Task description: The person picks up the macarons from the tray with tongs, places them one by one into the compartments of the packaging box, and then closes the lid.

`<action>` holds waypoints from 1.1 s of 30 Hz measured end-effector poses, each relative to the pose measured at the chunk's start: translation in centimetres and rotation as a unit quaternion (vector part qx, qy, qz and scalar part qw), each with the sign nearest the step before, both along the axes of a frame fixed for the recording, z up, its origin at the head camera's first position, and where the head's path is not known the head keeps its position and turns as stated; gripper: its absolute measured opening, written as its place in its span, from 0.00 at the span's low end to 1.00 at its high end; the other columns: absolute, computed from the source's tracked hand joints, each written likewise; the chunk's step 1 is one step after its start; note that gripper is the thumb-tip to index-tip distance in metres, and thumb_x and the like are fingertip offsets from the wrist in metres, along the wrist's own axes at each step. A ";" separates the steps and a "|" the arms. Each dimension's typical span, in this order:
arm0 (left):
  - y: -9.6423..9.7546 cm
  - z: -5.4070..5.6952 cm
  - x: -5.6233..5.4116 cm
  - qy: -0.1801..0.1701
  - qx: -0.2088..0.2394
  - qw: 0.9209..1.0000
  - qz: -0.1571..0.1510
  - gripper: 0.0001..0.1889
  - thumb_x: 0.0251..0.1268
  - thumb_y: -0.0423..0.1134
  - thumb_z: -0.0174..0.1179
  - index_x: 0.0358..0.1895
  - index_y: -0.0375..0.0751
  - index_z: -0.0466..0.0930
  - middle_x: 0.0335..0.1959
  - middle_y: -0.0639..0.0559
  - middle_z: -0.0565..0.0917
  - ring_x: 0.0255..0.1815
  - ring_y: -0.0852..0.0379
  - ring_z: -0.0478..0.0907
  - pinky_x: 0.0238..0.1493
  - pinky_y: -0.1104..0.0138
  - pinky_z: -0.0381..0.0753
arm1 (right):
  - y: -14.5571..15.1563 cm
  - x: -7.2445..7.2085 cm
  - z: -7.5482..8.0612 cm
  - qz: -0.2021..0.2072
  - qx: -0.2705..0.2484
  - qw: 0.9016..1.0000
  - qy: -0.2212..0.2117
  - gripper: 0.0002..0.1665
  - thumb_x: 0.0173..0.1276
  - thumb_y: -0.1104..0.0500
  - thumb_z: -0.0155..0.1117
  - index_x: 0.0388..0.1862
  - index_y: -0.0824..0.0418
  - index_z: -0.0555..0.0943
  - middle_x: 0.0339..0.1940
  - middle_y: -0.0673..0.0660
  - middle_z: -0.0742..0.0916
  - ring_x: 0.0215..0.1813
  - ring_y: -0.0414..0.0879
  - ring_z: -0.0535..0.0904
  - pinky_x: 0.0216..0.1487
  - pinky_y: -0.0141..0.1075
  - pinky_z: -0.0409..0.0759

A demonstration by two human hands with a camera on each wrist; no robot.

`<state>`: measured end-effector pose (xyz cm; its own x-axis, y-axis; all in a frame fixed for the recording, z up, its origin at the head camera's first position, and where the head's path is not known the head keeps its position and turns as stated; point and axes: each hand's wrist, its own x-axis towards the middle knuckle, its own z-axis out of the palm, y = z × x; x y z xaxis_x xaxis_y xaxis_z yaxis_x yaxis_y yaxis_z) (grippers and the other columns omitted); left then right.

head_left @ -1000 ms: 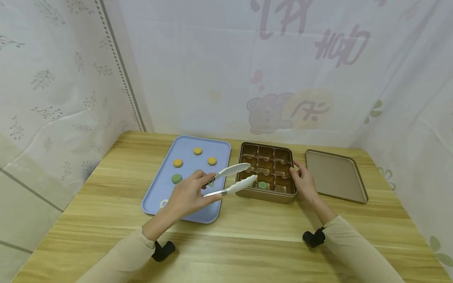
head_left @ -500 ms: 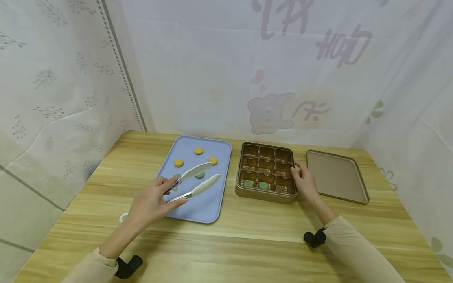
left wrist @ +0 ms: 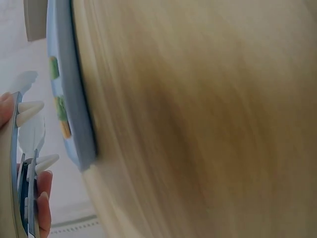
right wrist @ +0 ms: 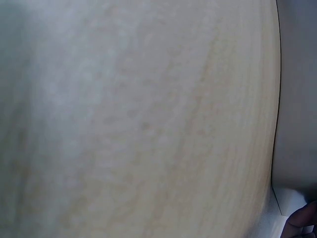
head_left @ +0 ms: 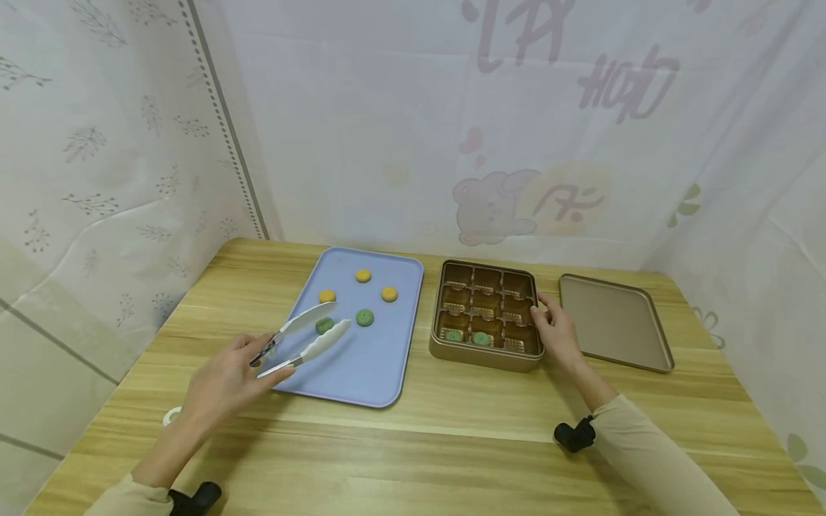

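My left hand (head_left: 222, 380) grips a pair of tongs (head_left: 310, 347) with pale, scalloped tips. The tips are spread apart over the left part of the blue tray (head_left: 361, 383), and a green cookie (head_left: 324, 325) shows between them. A second green cookie (head_left: 364, 317) lies just to the right, and several yellow cookies (head_left: 363, 275) lie farther back on the tray. My right hand (head_left: 556, 331) holds the right side of a brown square tin (head_left: 484, 356) with a divided insert. Two green cookies (head_left: 480, 338) sit in its front-left and front-middle compartments.
A flat bronze lid (head_left: 616, 322) lies on the wooden table (head_left: 439, 459) to the right of the tin. A patterned curtain (head_left: 361, 143) hangs behind and on both sides. The tongs' white ring (head_left: 171, 416) sticks out behind my left hand.
My left hand has moved left with the tongs, from beside the tin to over the tray. A green cookie now shows in the tin's front-left compartment. My right hand stays at the tin.
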<state>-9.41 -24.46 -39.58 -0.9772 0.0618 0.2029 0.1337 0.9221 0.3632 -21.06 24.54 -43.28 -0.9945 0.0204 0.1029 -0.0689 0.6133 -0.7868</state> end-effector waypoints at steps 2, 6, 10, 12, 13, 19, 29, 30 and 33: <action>-0.4 -0.1 0.0 -0.007 -0.004 1.000 0.005 0.37 0.50 0.59 0.67 0.58 0.35 0.76 0.40 0.48 0.77 0.23 0.61 0.69 0.19 0.67 0.64 | 0.0 0.0 0.0 -0.001 0.001 1.000 0.000 0.28 0.76 0.55 0.46 0.69 0.67 0.63 0.26 0.57 0.76 0.25 0.40 0.67 0.29 0.33 0.69; -1.0 -0.3 0.0 -0.019 -0.014 1.000 0.012 0.37 0.51 0.60 0.65 0.58 0.35 0.75 0.37 0.48 0.76 0.21 0.61 0.67 0.18 0.67 0.63 | 0.0 0.0 0.0 -0.001 0.001 1.000 -0.002 0.28 0.76 0.55 0.46 0.69 0.67 0.63 0.26 0.57 0.76 0.25 0.41 0.67 0.29 0.33 0.69; -1.3 -0.4 -0.1 -0.028 -0.020 0.999 0.014 0.37 0.52 0.60 0.65 0.58 0.34 0.75 0.36 0.47 0.75 0.21 0.60 0.66 0.18 0.67 0.63 | 0.0 0.0 0.0 0.000 -0.002 1.000 -0.008 0.28 0.76 0.55 0.46 0.70 0.67 0.62 0.26 0.56 0.75 0.25 0.40 0.67 0.29 0.33 0.69; -1.5 -0.4 -0.1 -0.029 -0.022 0.999 0.014 0.37 0.52 0.60 0.65 0.57 0.33 0.76 0.36 0.47 0.75 0.21 0.60 0.66 0.17 0.67 0.63 | 0.0 0.0 0.1 0.000 -0.003 1.000 -0.009 0.28 0.76 0.55 0.45 0.70 0.67 0.62 0.26 0.56 0.75 0.25 0.40 0.67 0.28 0.33 0.69; -1.5 -0.4 -0.1 -0.029 -0.024 0.999 0.014 0.37 0.52 0.60 0.65 0.57 0.33 0.76 0.36 0.47 0.75 0.21 0.60 0.66 0.17 0.67 0.62 | 0.0 0.0 0.1 0.000 -0.004 1.000 -0.010 0.28 0.76 0.55 0.45 0.70 0.67 0.62 0.26 0.56 0.75 0.25 0.40 0.67 0.28 0.33 0.69; -1.5 -0.3 -0.3 -0.039 -0.028 0.999 0.015 0.38 0.51 0.60 0.65 0.57 0.33 0.76 0.35 0.45 0.76 0.21 0.59 0.66 0.17 0.67 0.62 | 0.0 0.0 0.0 -0.001 -0.005 1.000 -0.012 0.28 0.76 0.55 0.45 0.70 0.67 0.62 0.27 0.57 0.76 0.25 0.41 0.68 0.29 0.33 0.69; -1.4 -0.4 -0.7 -0.027 -0.039 0.999 0.012 0.36 0.51 0.60 0.66 0.56 0.34 0.78 0.38 0.43 0.78 0.23 0.59 0.67 0.17 0.67 0.63 | 0.1 -0.1 -0.1 0.000 -0.010 1.000 -0.003 0.27 0.75 0.56 0.46 0.69 0.67 0.63 0.27 0.60 0.78 0.26 0.40 0.70 0.29 0.31 0.71; -1.4 -0.4 -0.7 -0.024 -0.039 0.999 0.011 0.35 0.51 0.59 0.66 0.55 0.34 0.78 0.38 0.43 0.78 0.23 0.58 0.67 0.17 0.67 0.63 | 0.1 -0.1 -0.1 0.000 -0.010 1.000 -0.002 0.27 0.75 0.56 0.46 0.69 0.67 0.64 0.27 0.59 0.78 0.26 0.40 0.70 0.29 0.31 0.71; -1.4 -0.4 -0.6 -0.019 -0.042 0.999 0.009 0.34 0.51 0.58 0.66 0.55 0.34 0.78 0.37 0.43 0.78 0.23 0.58 0.66 0.17 0.67 0.62 | 0.1 -0.1 -0.1 0.001 -0.008 1.000 -0.002 0.27 0.75 0.56 0.46 0.69 0.67 0.63 0.27 0.59 0.78 0.26 0.40 0.70 0.29 0.31 0.71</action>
